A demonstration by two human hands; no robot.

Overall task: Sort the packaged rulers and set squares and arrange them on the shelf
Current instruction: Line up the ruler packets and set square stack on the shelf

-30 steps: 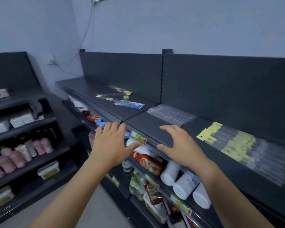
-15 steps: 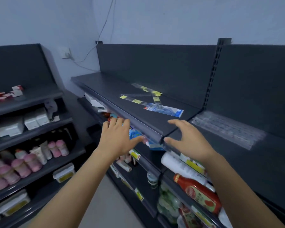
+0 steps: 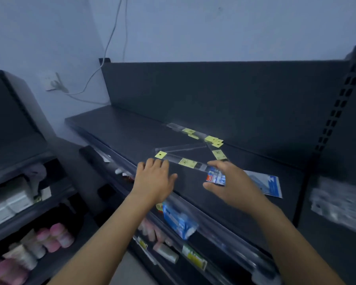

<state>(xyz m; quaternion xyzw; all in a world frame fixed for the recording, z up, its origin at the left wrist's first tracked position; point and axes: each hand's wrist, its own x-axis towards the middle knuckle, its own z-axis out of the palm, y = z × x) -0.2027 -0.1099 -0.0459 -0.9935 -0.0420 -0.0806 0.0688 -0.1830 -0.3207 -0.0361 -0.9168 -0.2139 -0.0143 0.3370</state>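
Several clear packaged rulers with yellow tags [image 3: 187, 162] lie scattered on the dark top shelf [image 3: 119, 130], some crossing each other towards the back panel. A blue-and-white packaged set [image 3: 264, 185] lies flat to their right. My left hand [image 3: 155, 181] hovers open over the shelf's front edge, its fingertips close to the nearest ruler's tag end. My right hand [image 3: 229, 184] reaches over the blue packet's left end with spread fingers and covers part of it; contact cannot be told. Neither hand holds anything.
Another stack of clear packets [image 3: 337, 204] lies blurred on the shelf section at far right. Lower shelves carry a blue pack [image 3: 178, 220], price tags and tubes. A side rack at left holds pink bottles [image 3: 53, 236] and white boxes [image 3: 8, 204]. A cable hangs on the wall.
The view has swung left and closer to the scattered rulers. Both hands have moved forward from the shelf front to over the top shelf, beside the rulers and the blue packet.
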